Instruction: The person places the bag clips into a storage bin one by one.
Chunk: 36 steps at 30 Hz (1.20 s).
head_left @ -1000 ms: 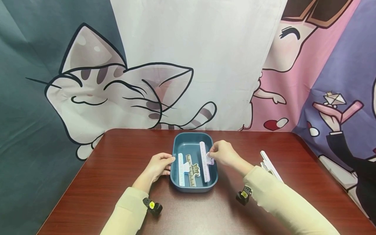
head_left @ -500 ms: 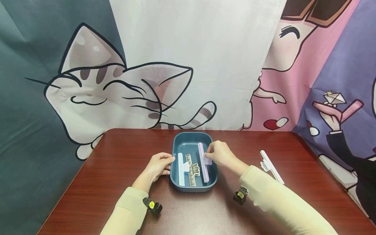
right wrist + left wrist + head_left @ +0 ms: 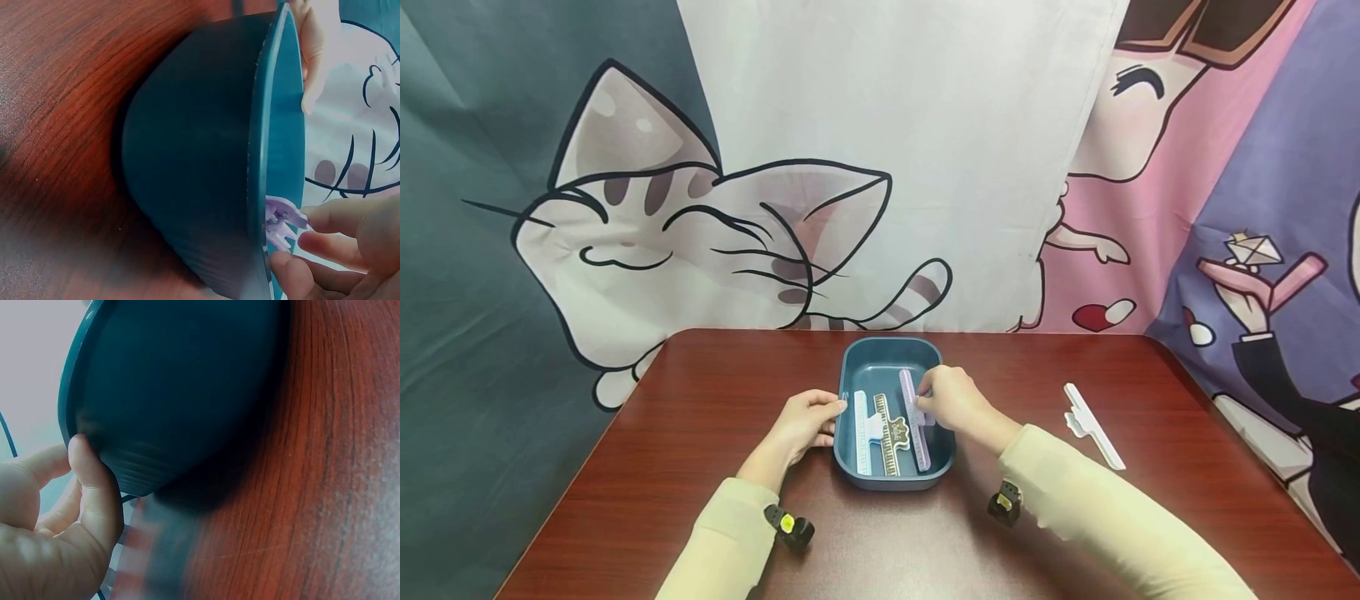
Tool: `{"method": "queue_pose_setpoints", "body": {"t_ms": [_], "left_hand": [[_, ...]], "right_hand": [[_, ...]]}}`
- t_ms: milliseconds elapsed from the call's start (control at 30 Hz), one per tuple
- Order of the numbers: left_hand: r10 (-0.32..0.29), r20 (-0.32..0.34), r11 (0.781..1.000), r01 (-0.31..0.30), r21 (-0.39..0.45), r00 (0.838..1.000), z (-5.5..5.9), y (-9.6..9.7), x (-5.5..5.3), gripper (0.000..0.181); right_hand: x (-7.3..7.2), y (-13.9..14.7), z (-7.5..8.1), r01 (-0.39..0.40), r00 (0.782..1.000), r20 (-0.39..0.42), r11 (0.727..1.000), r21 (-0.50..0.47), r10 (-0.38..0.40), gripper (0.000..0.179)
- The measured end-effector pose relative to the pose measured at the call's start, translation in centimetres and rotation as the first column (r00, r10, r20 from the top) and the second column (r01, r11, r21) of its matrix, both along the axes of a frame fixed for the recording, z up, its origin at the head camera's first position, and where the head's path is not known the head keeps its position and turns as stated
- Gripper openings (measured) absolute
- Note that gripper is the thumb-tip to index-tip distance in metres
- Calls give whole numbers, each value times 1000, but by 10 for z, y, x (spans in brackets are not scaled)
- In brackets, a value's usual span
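A dark blue plastic bin [image 3: 887, 485] stands on the table. My left hand [image 3: 807, 425] grips its left rim between thumb and fingers; in the left wrist view the thumb [image 3: 94, 481] bends at the rim. Inside, a purple ruler clip [image 3: 913, 421] leans toward the right, and my right hand [image 3: 957, 402] pinches its handle. The right wrist view shows that purple handle [image 3: 282, 220] at the fingertips, just within the bin's wall, the rest hidden. Left of it lie a gold-and-white clip [image 3: 891, 433] and a pale blue-white clip [image 3: 863, 433], side by side lengthwise.
A white long clip [image 3: 1093, 427] lies on the table to the right, beyond my right forearm. The reddish-brown wooden table [image 3: 715, 500] meets a cartoon-printed cloth [image 3: 962, 167] at its far edge. Small black cameras [image 3: 793, 529] are strapped at both wrists.
My right hand has moved left and slightly down with the purple clip, which now sits nearer the gold-and-white one. The left hand has stayed at the rim.
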<state>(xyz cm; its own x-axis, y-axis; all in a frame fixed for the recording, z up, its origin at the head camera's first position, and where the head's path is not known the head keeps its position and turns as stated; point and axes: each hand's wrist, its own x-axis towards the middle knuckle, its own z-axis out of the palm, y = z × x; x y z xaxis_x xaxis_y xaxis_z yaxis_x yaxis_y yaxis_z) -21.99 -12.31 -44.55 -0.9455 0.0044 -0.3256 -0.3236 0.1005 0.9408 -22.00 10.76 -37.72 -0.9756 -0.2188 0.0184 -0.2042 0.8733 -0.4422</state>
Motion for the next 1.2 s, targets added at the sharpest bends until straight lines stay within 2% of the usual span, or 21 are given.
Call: {"method": "queue_pose_setpoints", "body": {"t_ms": [233, 567, 900, 1000, 1200], "left_hand": [[-1, -9, 1000, 1, 5, 1000, -2, 0, 0, 28], [-8, 1, 1000, 8, -1, 1000, 2, -1, -1, 25], [0, 2, 1000, 0, 1, 1000, 1, 1, 0, 27], [1, -2, 1000, -1, 9, 1000, 1, 1, 1, 26], [0, -6, 1000, 0, 17, 1000, 0, 0, 0, 26]], "right_hand": [[-1, -4, -4, 1, 1000, -6, 999, 40, 0, 8], [-5, -9, -7, -10, 1000, -16, 998, 67, 11, 6], [-5, -16, -11, -49, 998, 55, 996, 77, 44, 6], [-4, -17, -12, -68, 997, 49, 994, 87, 64, 16], [-3, -17, -12, -87, 996, -15, 989, 116, 90, 35]]}}
